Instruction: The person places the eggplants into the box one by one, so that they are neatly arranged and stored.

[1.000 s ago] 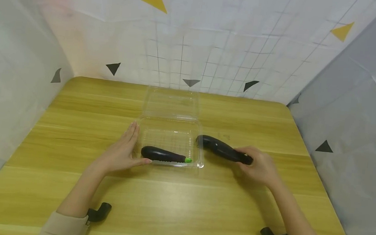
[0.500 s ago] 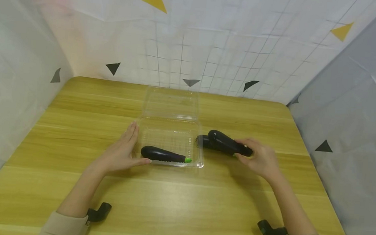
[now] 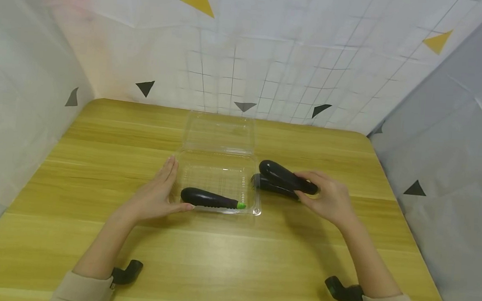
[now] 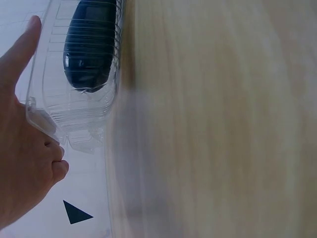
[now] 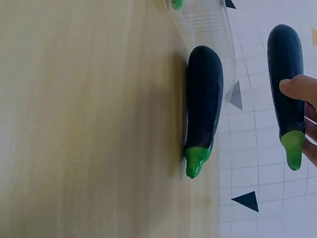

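A toy-like eggplant (image 3: 208,198) with a green stem end lies along the front wall inside a clear plastic clamshell box (image 3: 222,172), whose lid is folded back. My left hand (image 3: 155,196) rests against the box's left side, fingers straight, thumb at the front rim. In the right wrist view, my right hand (image 5: 304,99) pinches a second eggplant (image 5: 286,74) between thumb and fingers, lifted off the table. Beneath it in the head view, a third eggplant (image 3: 275,186) lies on the table, its round end at the box's right side; the held one partly covers it.
The wooden table (image 3: 216,260) is enclosed by white sheets (image 3: 252,44) at the back and sides, marked with black and yellow triangles. The open lid (image 3: 220,132) lies toward the table's back edge.
My right hand has lifted one eggplant off the one beneath it and carried it leftward and up, toward the box. The left hand has stayed at the box.
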Demonstrator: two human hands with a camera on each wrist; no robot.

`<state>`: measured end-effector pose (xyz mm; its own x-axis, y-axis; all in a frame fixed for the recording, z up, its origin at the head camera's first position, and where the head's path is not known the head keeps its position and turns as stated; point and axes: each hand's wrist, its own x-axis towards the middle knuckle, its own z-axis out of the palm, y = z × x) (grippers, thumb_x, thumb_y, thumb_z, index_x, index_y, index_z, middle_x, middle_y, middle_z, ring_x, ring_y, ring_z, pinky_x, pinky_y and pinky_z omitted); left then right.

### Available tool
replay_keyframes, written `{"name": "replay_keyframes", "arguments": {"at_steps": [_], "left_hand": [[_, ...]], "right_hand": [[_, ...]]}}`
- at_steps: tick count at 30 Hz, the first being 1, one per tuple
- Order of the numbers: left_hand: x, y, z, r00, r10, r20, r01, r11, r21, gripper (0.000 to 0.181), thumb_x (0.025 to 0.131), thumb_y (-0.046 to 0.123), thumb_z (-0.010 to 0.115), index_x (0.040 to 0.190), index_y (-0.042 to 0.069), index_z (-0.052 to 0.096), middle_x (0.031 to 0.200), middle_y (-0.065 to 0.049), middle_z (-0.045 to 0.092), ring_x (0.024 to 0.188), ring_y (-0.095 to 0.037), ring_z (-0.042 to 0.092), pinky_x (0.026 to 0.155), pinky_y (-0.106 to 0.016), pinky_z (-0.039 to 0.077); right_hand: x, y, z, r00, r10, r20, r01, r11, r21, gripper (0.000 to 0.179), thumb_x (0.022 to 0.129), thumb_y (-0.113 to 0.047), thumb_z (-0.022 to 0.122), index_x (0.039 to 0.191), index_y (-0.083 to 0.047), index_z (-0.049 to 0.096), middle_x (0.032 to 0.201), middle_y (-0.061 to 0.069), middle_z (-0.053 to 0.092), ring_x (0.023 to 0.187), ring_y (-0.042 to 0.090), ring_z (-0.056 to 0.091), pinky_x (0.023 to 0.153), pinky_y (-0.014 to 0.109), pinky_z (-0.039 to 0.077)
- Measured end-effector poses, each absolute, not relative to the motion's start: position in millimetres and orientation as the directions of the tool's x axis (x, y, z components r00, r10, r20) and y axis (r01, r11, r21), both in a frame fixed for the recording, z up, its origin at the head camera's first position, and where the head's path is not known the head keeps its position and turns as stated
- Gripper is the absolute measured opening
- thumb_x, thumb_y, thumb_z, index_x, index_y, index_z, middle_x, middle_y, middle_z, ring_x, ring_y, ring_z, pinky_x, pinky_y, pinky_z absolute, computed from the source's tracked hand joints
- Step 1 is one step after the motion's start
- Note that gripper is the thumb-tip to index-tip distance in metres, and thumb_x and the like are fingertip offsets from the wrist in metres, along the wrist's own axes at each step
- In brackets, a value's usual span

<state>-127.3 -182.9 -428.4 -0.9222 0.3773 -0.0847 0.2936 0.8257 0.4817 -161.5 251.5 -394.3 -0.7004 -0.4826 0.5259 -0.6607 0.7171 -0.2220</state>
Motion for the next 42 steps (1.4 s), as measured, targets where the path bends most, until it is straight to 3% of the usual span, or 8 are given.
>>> {"name": "replay_keyframes", "arguments": {"at_steps": [12,26,42], "left_hand": [[-126,-182,-427,-0.923,0.375,-0.091,0.288,0.827,0.484,0.126,0.075,0.077,0.057,0.151,0.0,-0.009,0.158,-0.014,-0.018,0.145,-0.031,-0.007,0.114,-0.053,0.014],[-126,-183,-427,-0.922,0.378,-0.087,0.295,0.828,0.477,0.126,0.076,0.076,0.057,0.151,0.0,-0.008,0.158,-0.015,-0.017,0.145,-0.03,-0.008,0.114,-0.052,0.013],[-125,-182,-425,-0.922,0.374,-0.098,0.287,0.832,0.475,0.126,0.075,0.079,0.055,0.151,0.0,-0.008,0.158,-0.014,-0.018,0.145,-0.031,-0.007,0.115,-0.051,0.013]], "right_hand": [[-165,239,-388,-0.661,-0.501,0.559,-0.7,0.679,-0.219,0.042,0.069,-0.019,0.084,0.109,-0.013,0.072,0.099,0.004,0.072,0.079,0.02,0.069,0.05,0.028,0.05],[-169,224,-378,-0.659,-0.522,0.541,-0.71,0.67,-0.217,0.041,0.07,-0.019,0.083,0.11,-0.014,0.072,0.099,0.004,0.071,0.076,0.019,0.068,0.051,0.03,0.05],[-176,199,-372,-0.615,-0.546,0.569,-0.744,0.641,-0.189,0.044,0.068,-0.019,0.086,0.109,-0.013,0.073,0.101,0.006,0.072,0.085,0.023,0.07,0.062,0.036,0.056]]}}
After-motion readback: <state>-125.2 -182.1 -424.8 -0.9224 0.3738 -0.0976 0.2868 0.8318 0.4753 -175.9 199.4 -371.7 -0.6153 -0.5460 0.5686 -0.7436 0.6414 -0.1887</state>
